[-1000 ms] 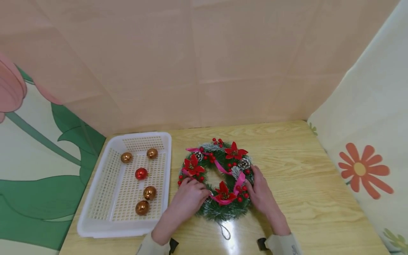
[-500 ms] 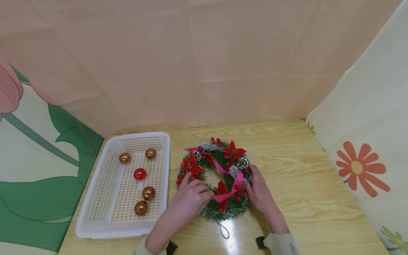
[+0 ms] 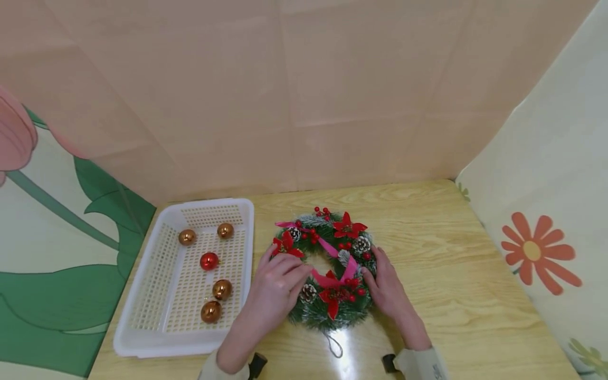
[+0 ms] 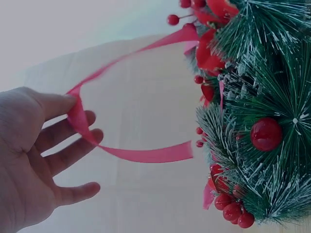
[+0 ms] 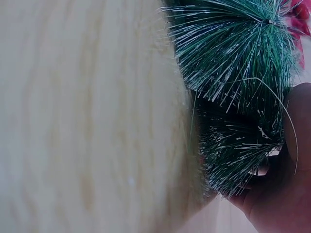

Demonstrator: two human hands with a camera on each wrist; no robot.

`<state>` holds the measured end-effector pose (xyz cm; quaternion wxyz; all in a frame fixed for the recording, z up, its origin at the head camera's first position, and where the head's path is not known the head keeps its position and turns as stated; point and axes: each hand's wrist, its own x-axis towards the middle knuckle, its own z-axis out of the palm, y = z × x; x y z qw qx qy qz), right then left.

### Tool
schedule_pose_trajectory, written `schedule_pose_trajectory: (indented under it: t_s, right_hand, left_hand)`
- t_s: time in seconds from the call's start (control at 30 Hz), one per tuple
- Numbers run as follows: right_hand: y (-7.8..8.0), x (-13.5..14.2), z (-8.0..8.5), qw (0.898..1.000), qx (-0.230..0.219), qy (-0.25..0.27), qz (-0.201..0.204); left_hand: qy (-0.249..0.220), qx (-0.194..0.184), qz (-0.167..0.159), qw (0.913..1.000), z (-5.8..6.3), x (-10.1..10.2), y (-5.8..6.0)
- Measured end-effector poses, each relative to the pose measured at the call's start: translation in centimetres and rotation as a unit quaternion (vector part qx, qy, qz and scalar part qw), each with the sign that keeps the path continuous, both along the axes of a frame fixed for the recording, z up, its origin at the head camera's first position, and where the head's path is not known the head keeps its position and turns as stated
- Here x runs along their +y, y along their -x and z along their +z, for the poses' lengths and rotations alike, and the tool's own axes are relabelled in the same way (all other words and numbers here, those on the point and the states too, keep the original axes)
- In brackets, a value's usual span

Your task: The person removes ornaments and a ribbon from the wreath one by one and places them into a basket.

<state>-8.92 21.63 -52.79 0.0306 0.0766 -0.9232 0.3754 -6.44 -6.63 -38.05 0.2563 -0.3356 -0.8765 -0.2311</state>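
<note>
A green Christmas wreath [image 3: 339,316] with red poinsettias, berries and pine cones lies on the table. Pink ribbon [image 3: 328,279] winds through it. My left hand [image 3: 273,287] is raised over the wreath's left side, pinching the ribbon between thumb and forefinger. In the left wrist view, the pinched ribbon [image 4: 146,154] stretches away from the greenery with one loose end, and the other fingers are spread. At the wreath's right edge, my right hand [image 3: 391,287] grips the greenery, thumb on top. The right wrist view shows that hand [image 5: 286,194] curled round the green needles [image 5: 233,58].
A white perforated plastic basket [image 3: 119,338] stands at the left of the table, holding several copper-coloured balls [image 3: 211,311] and one red ball [image 3: 209,260]. A thin cord loop [image 3: 334,347] sticks out from the wreath's near edge. A fabric-covered wall [image 3: 294,105] rises behind.
My left hand has lifted off the wreath and drawn the ribbon up with it, uncovering a pine cone at the lower left. My right hand has kept its grip on the right edge.
</note>
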Motion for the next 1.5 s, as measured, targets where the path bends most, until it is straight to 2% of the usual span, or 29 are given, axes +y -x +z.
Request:
schedule_pose_trajectory:
  t_s: [0.2,0.47,0.83,1.0,1.13,1.27,1.4,1.5]
  right_hand:
    - [0.0,-0.1,0.0,1.0,0.011,-0.001,0.001]
    - [-0.1,0.0,-0.3,1.0,0.018,-0.009,-0.002]
    - [-0.1,0.0,-0.4,1.0,0.023,-0.013,0.001]
    - [-0.1,0.1,-0.3,1.0,0.02,-0.015,0.005]
    - [0.0,0.2,-0.4,1.0,0.013,-0.014,0.007]
    - [0.0,0.2,-0.5,1.0,0.013,-0.014,0.01]
    - [0.1,0.2,-0.5,1.0,0.017,-0.017,0.011]
    - [0.1,0.2,-0.4,1.0,0.018,-0.016,0.01]
  left_hand:
    - [-0.079,0.015,0.012,0.9966,0.3,0.1,0.3]
    - [-0.178,0.054,0.034,0.982,1.8,-0.5,0.6]
    - [-0.256,0.075,0.057,0.962,3.5,-3.3,0.9]
    - [-0.282,0.088,0.09,0.9511,4.7,-5.0,0.7]
    - [-0.287,0.094,0.133,0.9441,5.6,-6.4,0.3]
    - [-0.319,0.107,0.154,0.9292,6.4,-7.6,-0.2]
    - [-0.369,0.146,0.159,0.9038,7.5,-8.3,-0.6]
    - [-0.4,0.171,0.177,0.8829,8.4,-8.6,-1.2]
